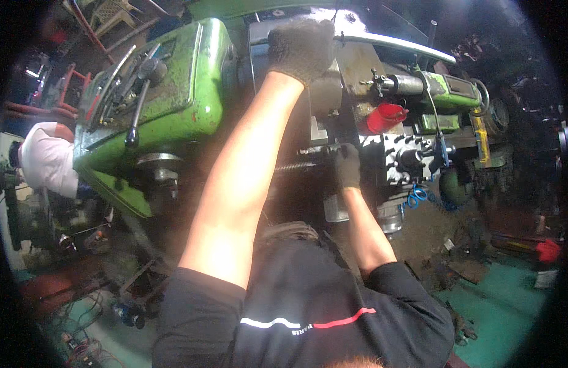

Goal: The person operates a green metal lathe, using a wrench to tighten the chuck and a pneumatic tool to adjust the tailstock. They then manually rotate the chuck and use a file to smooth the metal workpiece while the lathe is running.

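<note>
Crowded workshop around a green lathe (204, 113)

From where I stand, a red container (385, 118) sits toward the lathe's right end, behind the tool post (411, 157). The grey metal piece (327, 95) is about mid-length, between two gloved hands held well apart. The left hand (302, 52) is nearer, over toward the back edge and overlapping the piece in my view; the right hand (349, 162) is closer to the front edge, beside a metal fitting (313, 150). I can't make out the piece's long axis. Fingers are mostly hidden, so I cannot tell whether either hand is clamped on anything. Small lettering shows on the black shirt (284, 294), between white and red stripes; I see no readable label on the lathe.
</note>
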Demonstrator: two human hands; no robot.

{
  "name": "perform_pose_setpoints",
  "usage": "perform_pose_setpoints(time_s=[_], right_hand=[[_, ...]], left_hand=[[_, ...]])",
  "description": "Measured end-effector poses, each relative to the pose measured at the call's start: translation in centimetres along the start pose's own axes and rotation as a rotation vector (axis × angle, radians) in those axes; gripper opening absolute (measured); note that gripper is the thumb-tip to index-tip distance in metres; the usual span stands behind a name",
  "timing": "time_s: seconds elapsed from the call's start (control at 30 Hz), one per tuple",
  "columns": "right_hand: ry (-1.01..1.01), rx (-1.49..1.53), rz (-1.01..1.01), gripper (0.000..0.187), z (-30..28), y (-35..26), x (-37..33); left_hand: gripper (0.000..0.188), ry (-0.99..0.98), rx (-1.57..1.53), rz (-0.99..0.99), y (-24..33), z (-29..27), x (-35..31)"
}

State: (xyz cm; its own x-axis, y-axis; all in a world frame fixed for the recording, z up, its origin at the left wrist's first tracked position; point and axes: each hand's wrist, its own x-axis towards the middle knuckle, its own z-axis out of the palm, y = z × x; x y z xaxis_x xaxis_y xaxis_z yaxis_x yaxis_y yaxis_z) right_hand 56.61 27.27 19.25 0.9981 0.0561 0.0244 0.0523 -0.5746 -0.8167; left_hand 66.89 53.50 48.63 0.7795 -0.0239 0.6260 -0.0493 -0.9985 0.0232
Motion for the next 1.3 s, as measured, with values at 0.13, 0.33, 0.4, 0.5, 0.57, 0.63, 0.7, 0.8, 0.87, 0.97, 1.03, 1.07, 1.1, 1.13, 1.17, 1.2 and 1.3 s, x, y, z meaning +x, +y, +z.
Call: perform_pose_setpoints(time_s=[0.13, 0.33, 0.4, 0.5, 0.57, 0.63, 0.7, 0.8, 0.87, 0.97, 1.03, 1.07, 1.1, 1.13, 1.17, 1.2, 1.3], right_hand=[[-0.126, 0.122, -0.022, 0.036, -5.6, -9.3, -2.1], [-0.155, 0.329, -0.169, 0.038, -10.7, -11.7, -4.8], [-0.202, 0.375, -0.137, 0.040, -11.9, -12.1, -4.9], [-0.216, 0.410, -0.149, 0.041, -13.4, -12.9, -5.0], [-0.206, 0.386, -0.177, 0.040, -13.7, -12.6, -4.9], [-0.198, 0.324, -0.210, 0.038, -13.8, -11.9, -4.7], [-0.230, 0.331, -0.200, 0.036, -14.3, -12.0, -4.6], [-0.269, 0.326, -0.196, 0.035, -15.1, -12.1, -4.4], [-0.297, 0.334, -0.167, 0.033, -15.3, -12.1, -4.3], [-0.353, 0.501, -0.067, 0.026, -14.8, -11.7, -4.3], [-0.399, 0.777, 0.024, 0.024, -13.3, -10.7, -3.8], [-0.475, 0.972, 0.131, 0.024, -13.3, -10.5, -4.0], [-0.552, 1.164, 0.244, 0.025, -13.5, -10.6, -4.6], [-0.609, 1.301, 0.286, 0.026, -13.9, -10.8, -4.8], [-0.669, 1.435, 0.336, 0.028, -14.2, -11.1, -5.0], [-0.713, 1.521, 0.312, 0.029, -14.4, -11.8, -5.2], [-0.659, 1.454, 0.327, 0.028, -15.0, -14.1, -5.2]], left_hand=[[0.045, -0.068, 0.030, -0.016, -0.3, -1.4, -0.1], [0.040, -0.186, 0.118, -0.073, 0.6, -2.7, 0.4], [0.039, -0.193, 0.115, -0.064, 0.5, -2.5, 0.7], [0.037, -0.165, 0.086, -0.063, 0.2, -2.1, 0.6], [0.037, -0.171, 0.097, -0.064, 0.6, -2.3, 0.5], [0.037, -0.182, 0.108, -0.069, 0.8, -2.4, 0.6], [0.036, -0.185, 0.124, -0.073, 0.8, -2.3, 0.6], [0.036, -0.158, 0.138, -0.060, 0.4, -2.0, 0.3], [0.036, -0.115, 0.123, -0.028, 0.1, -1.9, 0.1], [0.035, -0.136, 0.148, -0.039, 0.2, -1.9, 0.2], [0.039, -0.158, 0.125, -0.063, 0.4, -2.1, 0.3], [0.041, -0.165, 0.114, -0.079, 0.6, -2.3, 0.3], [0.041, -0.170, 0.113, -0.076, 0.7, -2.5, 0.2], [0.041, -0.170, 0.109, -0.073, 0.8, -2.3, 0.3], [0.041, -0.170, 0.105, -0.071, 0.8, -2.4, 0.3], [0.039, -0.168, 0.128, -0.060, 0.5, -2.3, 0.3], [0.037, -0.187, 0.149, -0.069, 0.3, -2.1, 0.4]])
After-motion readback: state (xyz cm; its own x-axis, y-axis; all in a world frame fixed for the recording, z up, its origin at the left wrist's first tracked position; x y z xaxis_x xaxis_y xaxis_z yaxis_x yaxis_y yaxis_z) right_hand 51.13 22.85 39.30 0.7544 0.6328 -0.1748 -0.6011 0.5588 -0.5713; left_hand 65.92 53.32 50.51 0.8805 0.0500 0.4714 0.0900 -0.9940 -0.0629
